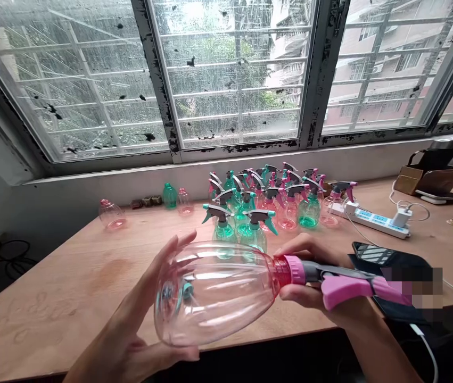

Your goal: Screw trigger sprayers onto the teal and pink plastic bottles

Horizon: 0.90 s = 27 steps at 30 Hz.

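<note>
A clear pink spray bottle [218,292] lies sideways in the air above the table's front edge, between both my hands. My left hand [130,319] is wrapped round its wide base, thumb below and fingers behind. At the neck, my right hand [318,287] grips near the pink collar [295,269] with thumb and fingers on either side. The grey and pink trigger head [354,287] points right and sits on the bottle's neck. A small teal piece [187,290] shows through the clear wall near the base; I cannot tell whether it is inside or behind.
Several green and pink spray bottles [253,229] with trigger heads stand grouped on the wooden table [50,287]. Headless bottles [111,215] stand at the back left. A power strip [378,219], a phone [386,252], cables and a brown case [421,175] lie right.
</note>
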Available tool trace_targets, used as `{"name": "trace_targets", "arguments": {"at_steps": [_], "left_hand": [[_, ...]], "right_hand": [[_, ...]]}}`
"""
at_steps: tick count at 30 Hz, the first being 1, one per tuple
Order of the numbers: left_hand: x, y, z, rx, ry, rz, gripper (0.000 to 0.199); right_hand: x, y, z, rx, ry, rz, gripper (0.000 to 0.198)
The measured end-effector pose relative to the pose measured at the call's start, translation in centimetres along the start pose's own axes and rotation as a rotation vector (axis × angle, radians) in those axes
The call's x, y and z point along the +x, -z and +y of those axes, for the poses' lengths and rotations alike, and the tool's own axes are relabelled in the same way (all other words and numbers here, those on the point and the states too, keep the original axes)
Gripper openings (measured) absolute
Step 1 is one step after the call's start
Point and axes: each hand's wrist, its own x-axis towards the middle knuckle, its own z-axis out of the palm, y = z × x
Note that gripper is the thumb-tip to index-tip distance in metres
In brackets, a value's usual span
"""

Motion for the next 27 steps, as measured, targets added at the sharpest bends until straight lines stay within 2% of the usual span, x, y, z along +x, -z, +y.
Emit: {"name": "trace_targets", "arguments": {"at_steps": [4, 10, 14, 18, 23, 27], "left_hand": [[0.4, -1.1, 1.2, -0.076, -0.021, 0.065, 0.092], [0.5, -0.9, 0.6, -0.088, -0.025, -0.018, 0.113], [0.0, -0.6, 0.0, -0.001, 0.003, -0.030, 0.103], [-0.1, -0.8, -0.1, -0.021, -0.043, -0.014, 0.097], [0.4, -0.7, 0.0, -0.054, 0.002, -0.048, 0.111], [0.4, -0.7, 0.2, 0.008, -0.006, -0.042, 0.102]], "right_hand": [[0.1, 0.2, 0.3, 0.073, -0.022, -0.011, 0.034], [0.1, 0.3, 0.3, 0.034, -0.025, 0.002, 0.033], [0.1, 0.3, 0.3, 0.074, -0.031, 0.014, 0.032], [0.1, 0.2, 0.4, 0.119, -0.059, 0.006, 0.036], [0.1, 0.0, 0.1, 0.069, -0.078, 0.035, 0.034], [0.2, 0.0, 0.2, 0.103, -0.087, 0.036, 0.030]]}}
